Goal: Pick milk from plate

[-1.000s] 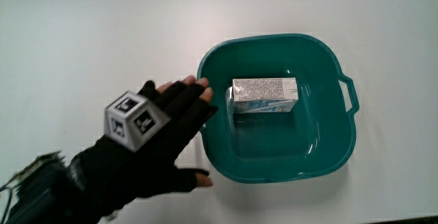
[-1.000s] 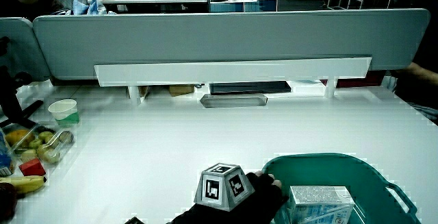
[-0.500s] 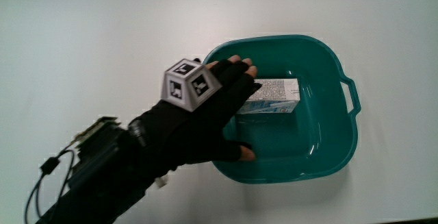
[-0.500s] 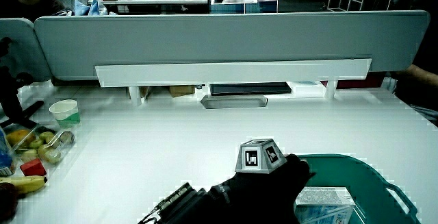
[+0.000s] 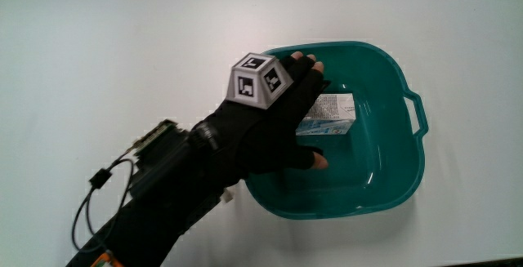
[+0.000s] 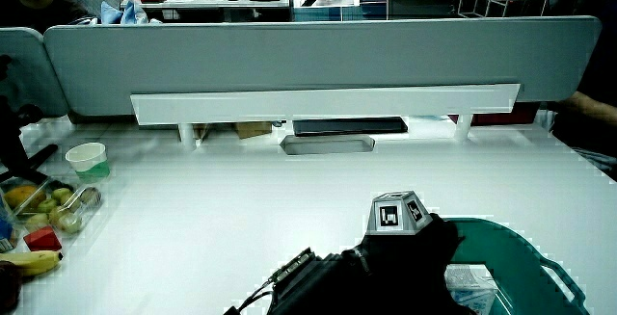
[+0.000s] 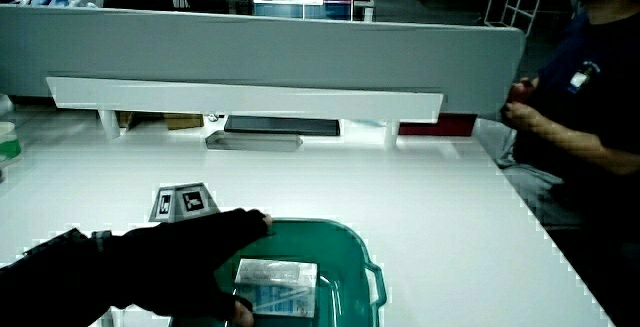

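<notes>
**Hand now over the carton, grasp not yet closed**

1. Table: white surface, bare around the basin in the main view. In a side view a paper cup and some fruit sit near one table edge, well apart from the work.

2. Basin: teal, rounded square with a side handle (the task calls it a plate; the pictures show a deep tub). It has not moved over the last second.

3. Hand: black glove, patterned cube on its back. A second ago it lay outside the basin beside the rim; half a second ago it reached over the rim; now it spans the milk carton's near end, forearm trailing toward the person. Fingers lie extended over the carton's upper edge, thumb spread on the side nearer the person, so the hand is open around the carton and not clamped.

4. Milk carton: lying flat on the basin floor, unmoved, partly covered by the glove; also seen in a side view.

Judgement: approach is done; closing the fingers and lifting remain.
</notes>
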Tool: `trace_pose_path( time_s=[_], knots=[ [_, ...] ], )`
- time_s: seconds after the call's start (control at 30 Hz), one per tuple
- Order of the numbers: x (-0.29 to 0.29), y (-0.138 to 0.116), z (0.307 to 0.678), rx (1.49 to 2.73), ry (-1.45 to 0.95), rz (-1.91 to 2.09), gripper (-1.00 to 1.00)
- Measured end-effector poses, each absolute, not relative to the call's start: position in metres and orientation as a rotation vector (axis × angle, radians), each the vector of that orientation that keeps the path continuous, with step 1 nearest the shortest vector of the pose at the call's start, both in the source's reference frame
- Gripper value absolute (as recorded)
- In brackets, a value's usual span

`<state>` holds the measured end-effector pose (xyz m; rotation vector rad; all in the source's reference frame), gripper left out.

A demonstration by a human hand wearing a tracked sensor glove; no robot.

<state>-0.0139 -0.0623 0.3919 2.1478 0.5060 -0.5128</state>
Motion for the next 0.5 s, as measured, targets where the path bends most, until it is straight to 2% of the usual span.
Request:
trace_pose_path(
  time_s=[0.23, 0.5],
  knots=[
    [-0.001, -0.072, 0.411, 2.127, 0.48, -0.485, 0.0],
    [0.006, -0.075, 0.431, 2.085, 0.432, -0.454, 0.14]
  ],
)
